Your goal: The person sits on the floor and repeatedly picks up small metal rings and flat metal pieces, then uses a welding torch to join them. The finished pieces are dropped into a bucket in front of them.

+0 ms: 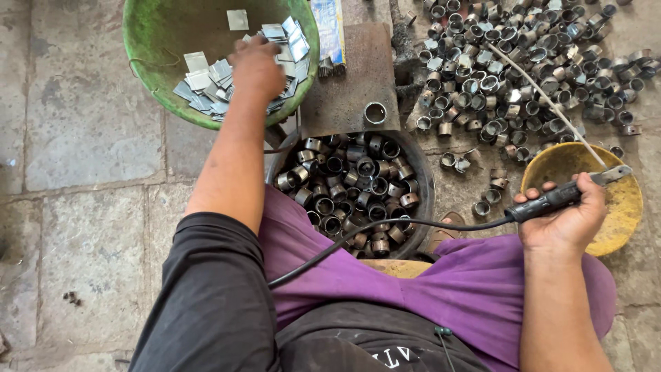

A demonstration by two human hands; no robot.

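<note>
Reaching into the green bowl (155, 34), the left hand (258, 65) rests fingers-down on the flat metal squares (206, 79); its grasp cannot be told. Right of the bowl, the right hand (568, 220) grips a welding holder (561, 196), its rod angling up-left toward the bowl.

Flat blue-and-white printed packet (329, 27) lay at top, just right of left hand (258, 65), beside green bowl (148, 41). No screens, no signs.
</note>
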